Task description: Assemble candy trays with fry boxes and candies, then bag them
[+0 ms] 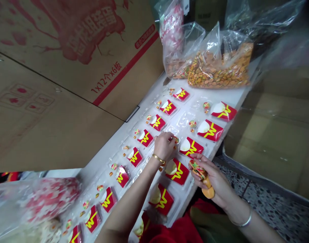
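My left hand point(164, 145), with a gold bracelet at its wrist, reaches over the clear plastic blister trays point(186, 119). Its fingertips pinch a small toy pizza point(176, 139) at one of the hollows. Closer to me, my right hand point(212, 173) is curled around a handful of small toy food pieces point(198, 169), topped in red and green, with orange-tan bases showing below. A red toy fries box point(191, 147) with a yellow mark lies in a tray between my hands. More such boxes run in two rows, many with tiny round pieces beside them.
Large cardboard cartons point(68, 87) stand along the left. At the table's far end sits a clear bag of orange pieces point(217, 69), near a bag of pink-and-white pieces point(172, 27). Another pink-and-white bag point(53, 199) lies at lower left. Speckled floor point(271, 206) shows at right.
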